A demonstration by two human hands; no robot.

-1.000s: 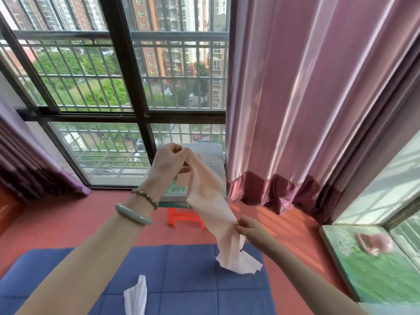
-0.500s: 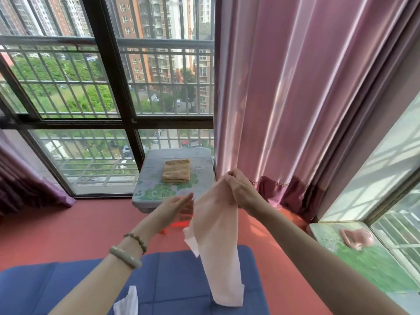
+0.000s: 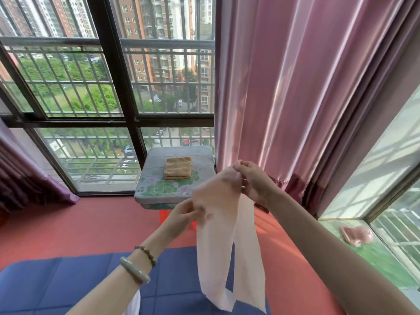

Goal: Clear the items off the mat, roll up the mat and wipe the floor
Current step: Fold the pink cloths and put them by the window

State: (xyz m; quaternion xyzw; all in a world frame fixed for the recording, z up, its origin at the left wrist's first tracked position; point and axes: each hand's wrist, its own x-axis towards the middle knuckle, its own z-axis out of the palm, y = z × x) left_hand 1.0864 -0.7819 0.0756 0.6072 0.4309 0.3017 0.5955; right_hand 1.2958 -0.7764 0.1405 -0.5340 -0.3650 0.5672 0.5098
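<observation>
A long strip of pale pink tissue paper point(image 3: 218, 246) hangs folded over in two tails above the blue quilted mat point(image 3: 56, 283). My right hand point(image 3: 252, 180) pinches its top fold at chest height. My left hand point(image 3: 184, 214) pinches the strip's left edge a little lower. A second white tissue piece point(image 3: 134, 302) shows at the bottom edge, partly hidden behind my left forearm. The mat lies on the red floor point(image 3: 79, 221).
A cushioned stool point(image 3: 156, 185) on orange legs stands by the window with a folded tan towel point(image 3: 178, 168) on it. Pink curtains point(image 3: 295, 87) hang at right. A pink object point(image 3: 356, 234) lies on the green-covered ledge point(image 3: 384, 267) at right.
My right hand climbed from the strip's lower end to its top, folding it over. My left hand dropped from the top to the left edge. The view tilted up and nearer the stool.
</observation>
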